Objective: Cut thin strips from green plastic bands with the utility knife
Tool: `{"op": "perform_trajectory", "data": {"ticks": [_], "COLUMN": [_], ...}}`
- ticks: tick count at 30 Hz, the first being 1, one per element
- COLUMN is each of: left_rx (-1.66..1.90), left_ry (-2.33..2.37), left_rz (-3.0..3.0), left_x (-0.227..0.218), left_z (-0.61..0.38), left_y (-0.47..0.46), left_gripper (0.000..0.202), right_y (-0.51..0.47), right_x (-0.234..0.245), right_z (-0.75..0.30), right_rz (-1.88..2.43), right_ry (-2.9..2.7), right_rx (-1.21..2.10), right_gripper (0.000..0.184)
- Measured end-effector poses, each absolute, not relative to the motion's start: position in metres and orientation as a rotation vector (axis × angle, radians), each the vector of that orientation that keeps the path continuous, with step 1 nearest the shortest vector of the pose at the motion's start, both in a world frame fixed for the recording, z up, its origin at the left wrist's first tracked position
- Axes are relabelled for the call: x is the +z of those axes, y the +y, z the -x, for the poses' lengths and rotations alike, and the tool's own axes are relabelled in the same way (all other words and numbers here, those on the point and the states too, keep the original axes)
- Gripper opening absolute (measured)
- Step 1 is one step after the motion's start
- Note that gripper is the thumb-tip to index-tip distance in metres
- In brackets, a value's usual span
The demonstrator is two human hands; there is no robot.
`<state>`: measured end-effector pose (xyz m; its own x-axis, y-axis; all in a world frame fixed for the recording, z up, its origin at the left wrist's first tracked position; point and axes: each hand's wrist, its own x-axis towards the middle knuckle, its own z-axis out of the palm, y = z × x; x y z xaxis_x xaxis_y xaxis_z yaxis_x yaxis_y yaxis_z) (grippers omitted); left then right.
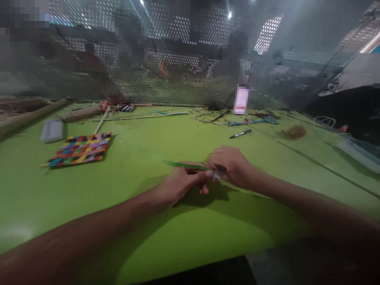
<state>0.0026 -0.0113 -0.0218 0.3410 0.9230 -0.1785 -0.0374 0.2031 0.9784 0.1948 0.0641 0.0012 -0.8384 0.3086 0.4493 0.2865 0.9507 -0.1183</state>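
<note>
My left hand (pixel 180 184) is closed around a thin green strip (pixel 183 164), its thumb pointing right along it. The strip's free end sticks out to the left, a little above the green table (pixel 166 245). Right beside it, my right hand (pixel 230 163) is closed over a small, flat greyish piece (pixel 219 172) at the strip's right end. Blur hides what this piece is. Both hands meet near the middle. On the left lies a multicoloured woven fan (pixel 84 149) with a pale stick handle (pixel 102 120).
A grey box (pixel 52 131) stands behind the fan. Toward the back right are a pen (pixel 240 133), a blue braided strip (pixel 253 121), a lit phone (pixel 241 101) and a blurred brown bundle (pixel 293 132). Perforated mesh (pixel 184 89) borders the table's far edge.
</note>
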Motion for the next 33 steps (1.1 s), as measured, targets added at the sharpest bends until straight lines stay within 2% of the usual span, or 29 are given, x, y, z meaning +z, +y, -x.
{"op": "perform_trajectory", "data": {"ticks": [10, 28, 33], "left_rx": [0.872, 0.806, 0.811], "left_ry": [1.006, 1.234, 1.183], "left_rz": [-1.246, -1.367, -1.310], "left_x": [-0.019, -0.024, -0.022], "left_z": [-0.006, -0.002, -0.002], "left_y": [-0.014, -0.015, -0.016], "left_gripper": [0.027, 0.041, 0.034], "right_y": [0.047, 0.036, 0.034], "right_x": [-0.010, -0.009, -0.009], "right_z": [-0.200, -0.196, -0.197], "right_rz": [0.481, 0.614, 0.584], "right_ry": [-2.593, -2.566, -2.574], "right_rx": [-0.012, -0.050, -0.052], "right_gripper": [0.024, 0.024, 0.017]}}
